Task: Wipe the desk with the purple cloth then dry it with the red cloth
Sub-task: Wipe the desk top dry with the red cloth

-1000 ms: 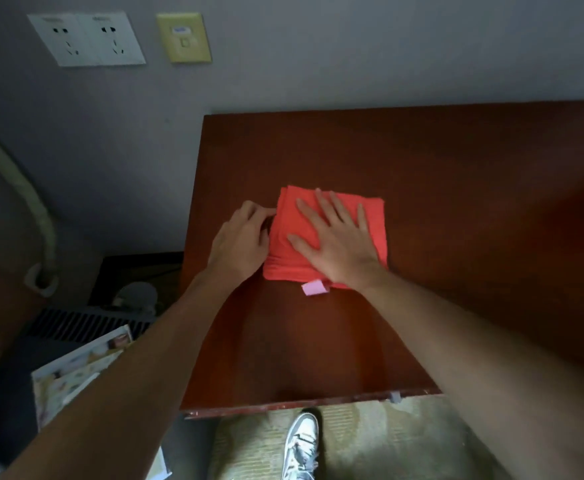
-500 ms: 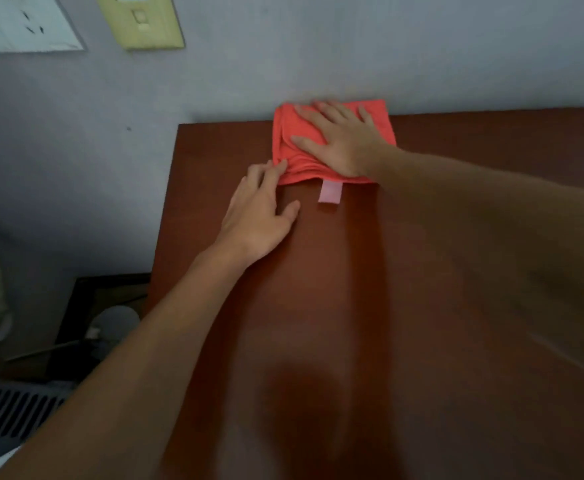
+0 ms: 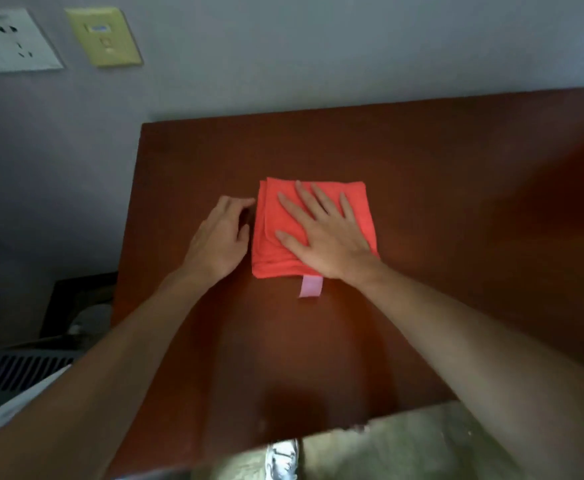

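A folded red cloth (image 3: 266,251) with a pale pink tag (image 3: 310,286) lies in the middle of the dark brown desk (image 3: 422,161). My right hand (image 3: 325,237) presses flat on top of it, fingers spread and pointing toward the wall. My left hand (image 3: 219,242) rests on the desk just left of the cloth, its fingertips near the cloth's left edge, holding nothing. No purple cloth is in view.
The desk's far edge meets a grey wall carrying a white socket plate (image 3: 10,39) and a yellow switch plate (image 3: 105,36). Left of the desk are a dark box, a vent grille (image 3: 17,370) and papers. A shoe (image 3: 281,459) and carpet show below the near edge.
My right hand slid the red cloth to the far edge by the wall, then back to the middle of the desk. My left hand followed beside it.
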The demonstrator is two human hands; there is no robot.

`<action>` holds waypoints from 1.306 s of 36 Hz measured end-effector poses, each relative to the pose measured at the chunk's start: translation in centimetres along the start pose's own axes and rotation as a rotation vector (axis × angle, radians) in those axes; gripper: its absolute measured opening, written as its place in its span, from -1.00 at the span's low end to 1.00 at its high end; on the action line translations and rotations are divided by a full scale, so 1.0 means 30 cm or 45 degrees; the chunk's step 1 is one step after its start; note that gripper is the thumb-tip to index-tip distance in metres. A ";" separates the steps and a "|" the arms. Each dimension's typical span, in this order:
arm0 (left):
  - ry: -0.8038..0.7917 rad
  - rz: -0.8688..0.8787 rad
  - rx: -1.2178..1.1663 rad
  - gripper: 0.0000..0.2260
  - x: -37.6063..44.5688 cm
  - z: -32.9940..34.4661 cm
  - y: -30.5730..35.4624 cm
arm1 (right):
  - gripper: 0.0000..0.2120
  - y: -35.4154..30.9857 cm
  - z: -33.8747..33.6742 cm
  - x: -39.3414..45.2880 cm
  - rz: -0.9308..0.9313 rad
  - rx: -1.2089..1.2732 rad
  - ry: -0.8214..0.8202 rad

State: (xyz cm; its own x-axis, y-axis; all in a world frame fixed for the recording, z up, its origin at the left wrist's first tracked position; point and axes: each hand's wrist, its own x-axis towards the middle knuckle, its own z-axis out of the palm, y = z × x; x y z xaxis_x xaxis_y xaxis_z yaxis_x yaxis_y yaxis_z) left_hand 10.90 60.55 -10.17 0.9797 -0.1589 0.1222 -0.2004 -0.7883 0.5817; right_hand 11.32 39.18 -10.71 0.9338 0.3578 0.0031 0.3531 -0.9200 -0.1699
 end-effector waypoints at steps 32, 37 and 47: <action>-0.029 0.005 0.204 -0.64 0.337 0.154 0.131 | -0.32 0.280 -0.045 0.254 0.131 0.048 0.075; -0.031 -0.026 0.267 -0.58 0.460 0.193 0.102 | -0.35 0.388 -0.055 0.560 0.069 0.025 0.122; 0.025 0.033 0.577 -0.41 0.460 0.214 0.105 | -0.36 0.441 -0.059 0.703 0.051 0.021 0.115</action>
State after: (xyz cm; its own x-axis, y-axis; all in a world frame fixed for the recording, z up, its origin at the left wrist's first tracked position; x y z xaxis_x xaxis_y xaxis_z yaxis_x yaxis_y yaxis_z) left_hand 23.82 52.06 -11.81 0.9732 -0.1742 0.1499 -0.1987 -0.9656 0.1678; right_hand 35.79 34.26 -11.16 0.9487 0.3044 0.0851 0.3153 -0.9302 -0.1878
